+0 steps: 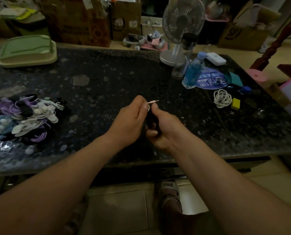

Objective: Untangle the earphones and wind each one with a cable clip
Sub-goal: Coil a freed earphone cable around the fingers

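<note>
My left hand (130,122) and my right hand (163,128) meet over the middle of the dark stone table (107,82). Between them is a dark bundle (150,120), likely a wound earphone in a black clip, gripped by the right hand. A pale pink plug end (152,101) sticks out to the right from my left fingertips. A heap of wound earphones and clips (25,116) in purple, white, black and blue lies at the left. A coiled white cable (222,98) lies at the right.
A desk fan (180,29), a clear tumbler (183,56) and a blue water bottle (193,72) stand at the back right. A green lidded box (26,50) sits back left. A yellow block (235,103) and blue items lie at the right.
</note>
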{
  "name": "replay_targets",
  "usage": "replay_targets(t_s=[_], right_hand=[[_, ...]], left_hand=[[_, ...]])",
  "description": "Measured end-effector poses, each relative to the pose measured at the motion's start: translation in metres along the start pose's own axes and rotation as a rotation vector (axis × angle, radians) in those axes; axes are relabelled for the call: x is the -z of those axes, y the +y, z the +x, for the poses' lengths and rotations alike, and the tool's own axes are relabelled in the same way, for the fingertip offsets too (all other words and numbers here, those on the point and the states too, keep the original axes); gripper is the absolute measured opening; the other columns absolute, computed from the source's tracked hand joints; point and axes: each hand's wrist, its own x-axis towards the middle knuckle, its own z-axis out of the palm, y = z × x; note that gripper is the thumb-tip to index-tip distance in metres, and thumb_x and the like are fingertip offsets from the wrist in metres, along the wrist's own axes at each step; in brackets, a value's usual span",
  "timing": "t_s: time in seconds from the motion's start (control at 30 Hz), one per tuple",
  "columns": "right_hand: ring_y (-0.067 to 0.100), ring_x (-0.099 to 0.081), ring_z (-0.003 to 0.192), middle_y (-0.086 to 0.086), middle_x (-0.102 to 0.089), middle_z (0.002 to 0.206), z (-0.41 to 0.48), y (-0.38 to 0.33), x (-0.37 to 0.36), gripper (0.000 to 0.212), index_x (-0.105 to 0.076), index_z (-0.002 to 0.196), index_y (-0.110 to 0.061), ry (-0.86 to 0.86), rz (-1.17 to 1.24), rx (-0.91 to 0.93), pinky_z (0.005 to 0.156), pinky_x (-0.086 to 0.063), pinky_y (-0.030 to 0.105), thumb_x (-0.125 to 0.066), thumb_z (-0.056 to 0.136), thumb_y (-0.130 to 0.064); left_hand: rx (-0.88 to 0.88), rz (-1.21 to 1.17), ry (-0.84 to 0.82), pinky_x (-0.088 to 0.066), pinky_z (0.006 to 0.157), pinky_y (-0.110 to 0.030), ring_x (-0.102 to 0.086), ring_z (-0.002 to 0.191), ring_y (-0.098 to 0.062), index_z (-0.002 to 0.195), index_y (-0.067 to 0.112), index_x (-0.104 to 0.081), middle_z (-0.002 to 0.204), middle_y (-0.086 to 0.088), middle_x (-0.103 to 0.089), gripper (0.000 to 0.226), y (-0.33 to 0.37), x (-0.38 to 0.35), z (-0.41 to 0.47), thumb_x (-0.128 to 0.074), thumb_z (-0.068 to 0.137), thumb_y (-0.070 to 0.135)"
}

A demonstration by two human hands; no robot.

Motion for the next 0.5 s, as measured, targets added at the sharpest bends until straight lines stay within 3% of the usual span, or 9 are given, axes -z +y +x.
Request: replay_targets(t_s=[0.07,0.17,0.27,0.33,0.5], right_hand=[[0.015,-0.058,0.056,0.005,-0.066,0.078,0.0,0.001,-0.004,0.031,-0.073,0.102,-0.014,0.116,-0.072,0.046,0.035,-0.034,0.02,-0.053,0.108,-0.037],[0.02,-0.066,0.068,0.007,-0.07,0.085,0.002,-0.001,-0.006,0.03,-0.074,0.101,-0.016,0.246,-0.11,0.11,0.04,-0.042,0.02,-0.053,0.108,-0.037],[0.018,-0.066,0.066,0.005,-0.07,0.079,-0.001,-0.003,-0.006,0.038,-0.072,0.096,-0.017,0.191,-0.093,0.14,0.047,-0.05,0.024,-0.051,0.107,-0.047],[0.019,-0.07,0.074,0.005,-0.074,0.081,-0.004,-0.004,-0.003,0.042,-0.072,0.093,-0.018,0.101,-0.14,0.141,0.066,-0.06,0.033,-0.052,0.105,-0.053],[0.027,-0.076,0.095,0.011,-0.08,0.094,-0.001,-0.012,0.001,0.035,-0.078,0.098,-0.012,0.072,-0.237,0.159,0.088,-0.06,0.043,-0.066,0.1,-0.045]], left_hand=[[-0.025,0.01,-0.034,-0.048,0.056,-0.037,-0.059,0.065,-0.018,0.102,0.021,-0.055,0.076,-0.001,-0.062,0.017,0.006,-0.003,-0.003,-0.042,0.112,0.026],[-0.039,-0.07,-0.029,-0.045,0.054,-0.021,-0.057,0.065,-0.005,0.104,0.019,-0.057,0.078,0.003,-0.06,0.018,0.015,-0.008,-0.006,-0.042,0.112,0.021],[-0.017,-0.151,-0.026,-0.044,0.056,-0.017,-0.055,0.065,0.0,0.102,0.018,-0.057,0.075,0.01,-0.058,0.019,0.018,-0.008,-0.007,-0.042,0.112,0.019],[0.004,-0.176,-0.033,-0.043,0.057,-0.02,-0.051,0.065,-0.001,0.099,0.02,-0.056,0.074,0.013,-0.056,0.019,0.017,-0.005,-0.007,-0.042,0.112,0.02],[0.028,-0.158,-0.038,-0.042,0.06,-0.019,-0.051,0.067,-0.001,0.103,0.018,-0.059,0.078,0.007,-0.057,0.017,0.019,0.002,-0.009,-0.045,0.111,0.023]])
